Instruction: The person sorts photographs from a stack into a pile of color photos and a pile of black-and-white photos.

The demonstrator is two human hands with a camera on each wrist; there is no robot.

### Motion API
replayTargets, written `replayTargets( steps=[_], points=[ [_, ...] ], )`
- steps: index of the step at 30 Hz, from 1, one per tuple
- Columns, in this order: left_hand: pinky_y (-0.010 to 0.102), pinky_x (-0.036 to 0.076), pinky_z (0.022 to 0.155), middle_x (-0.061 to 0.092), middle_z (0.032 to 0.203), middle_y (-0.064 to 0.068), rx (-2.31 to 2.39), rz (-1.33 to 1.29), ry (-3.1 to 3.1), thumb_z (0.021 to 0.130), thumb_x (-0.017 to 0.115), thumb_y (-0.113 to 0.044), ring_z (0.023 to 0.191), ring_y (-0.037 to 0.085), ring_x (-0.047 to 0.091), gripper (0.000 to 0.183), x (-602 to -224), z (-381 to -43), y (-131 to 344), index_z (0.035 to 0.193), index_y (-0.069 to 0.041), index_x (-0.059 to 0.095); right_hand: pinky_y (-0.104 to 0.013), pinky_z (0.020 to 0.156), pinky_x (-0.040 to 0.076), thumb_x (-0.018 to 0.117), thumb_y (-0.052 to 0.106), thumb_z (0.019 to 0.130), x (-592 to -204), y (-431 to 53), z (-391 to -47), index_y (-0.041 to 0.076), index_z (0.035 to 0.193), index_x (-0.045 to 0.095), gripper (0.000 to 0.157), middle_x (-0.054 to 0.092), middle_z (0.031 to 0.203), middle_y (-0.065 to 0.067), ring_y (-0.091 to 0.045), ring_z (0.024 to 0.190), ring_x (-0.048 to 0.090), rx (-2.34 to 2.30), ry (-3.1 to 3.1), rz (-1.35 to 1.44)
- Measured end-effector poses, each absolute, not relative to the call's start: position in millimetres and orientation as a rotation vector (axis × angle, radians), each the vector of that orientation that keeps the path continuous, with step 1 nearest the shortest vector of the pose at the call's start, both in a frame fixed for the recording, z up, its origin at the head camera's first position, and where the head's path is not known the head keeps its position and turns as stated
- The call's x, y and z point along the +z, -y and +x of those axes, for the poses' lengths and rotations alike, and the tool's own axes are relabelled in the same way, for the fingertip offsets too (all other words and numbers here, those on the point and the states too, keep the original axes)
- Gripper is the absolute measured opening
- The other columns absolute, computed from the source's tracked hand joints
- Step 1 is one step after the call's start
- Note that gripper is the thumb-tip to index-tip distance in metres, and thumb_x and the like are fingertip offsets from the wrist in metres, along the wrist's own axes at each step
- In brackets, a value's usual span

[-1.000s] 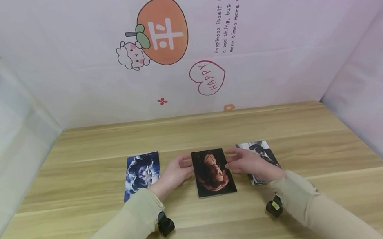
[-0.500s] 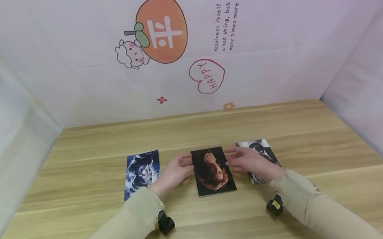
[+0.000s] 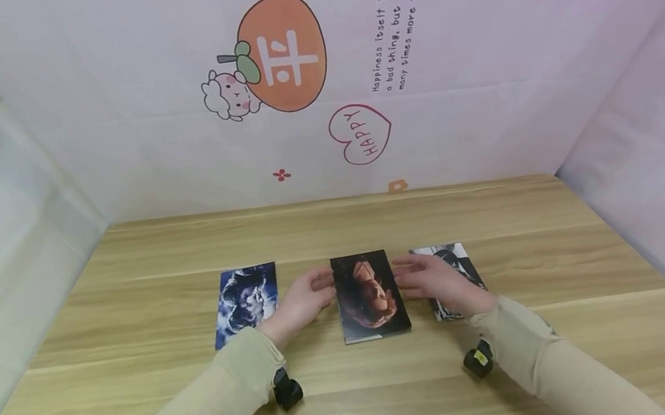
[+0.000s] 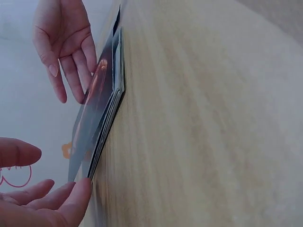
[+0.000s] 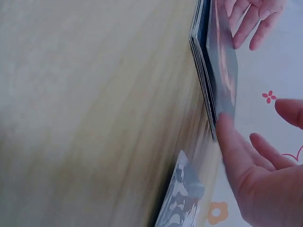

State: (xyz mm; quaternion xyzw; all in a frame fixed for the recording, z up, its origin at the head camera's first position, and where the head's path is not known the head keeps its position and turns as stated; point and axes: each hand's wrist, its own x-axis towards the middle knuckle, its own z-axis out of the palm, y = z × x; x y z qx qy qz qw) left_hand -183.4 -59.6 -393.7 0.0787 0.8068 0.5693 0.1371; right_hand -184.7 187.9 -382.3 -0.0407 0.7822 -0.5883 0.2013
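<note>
A dark picture card (image 3: 367, 292), printed with a reddish figure, lies over a stack of cards (image 4: 103, 137) at the middle of the table. In both wrist views a narrow gap parts this top card from the stack, and it sits slightly tilted. My left hand (image 3: 302, 303) has its fingertips at the left edge, thumb apart from the card. On the opposite side, the fingers of my right hand (image 3: 440, 282) touch the right edge, also with the thumb away. Neither hand curls round the card.
A blue-and-white picture card (image 3: 246, 303) lies left of the stack, partly behind my left wrist. Under my right hand lies a black-and-white picture card (image 3: 458, 262). White printed cloth (image 3: 462, 123) walls in the back and sides of the wooden table (image 3: 374, 402).
The top card has risen a little off the stack, its far edge higher, and a pale strip now shows under its near edge. Both hands stay nearly in place.
</note>
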Motion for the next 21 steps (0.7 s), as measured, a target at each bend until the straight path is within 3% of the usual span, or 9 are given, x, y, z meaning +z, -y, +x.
replayTargets(
  steps=[13, 21],
  points=[
    [0.034, 0.055, 0.089, 0.063, 0.118, 0.024, 1.813, 0.133, -2.315, 0.083, 0.062, 0.007, 0.11, 0.033, 0.061, 0.048, -393.2, -181.8, 54.9, 0.131, 0.005, 0.051, -0.037, 0.091, 0.054, 0.052, 0.004, 0.092, -388.9, -183.9, -185.4, -0.007, 0.138, 0.04, 0.049, 0.046, 0.136, -0.027, -0.029, 0.115, 0.056, -1.695, -2.305, -0.057],
    [0.032, 0.055, 0.086, 0.064, 0.115, 0.025, 1.906, 0.085, -2.288, 0.082, 0.062, 0.009, 0.109, 0.034, 0.062, 0.046, -396.6, -182.9, 54.9, 0.127, 0.006, 0.055, -0.028, 0.079, 0.057, 0.054, 0.0, 0.091, -385.4, -176.4, -184.3, -0.005, 0.136, 0.045, 0.046, 0.051, 0.127, -0.025, -0.011, 0.089, 0.062, -1.731, -2.293, 0.04]
  ],
)
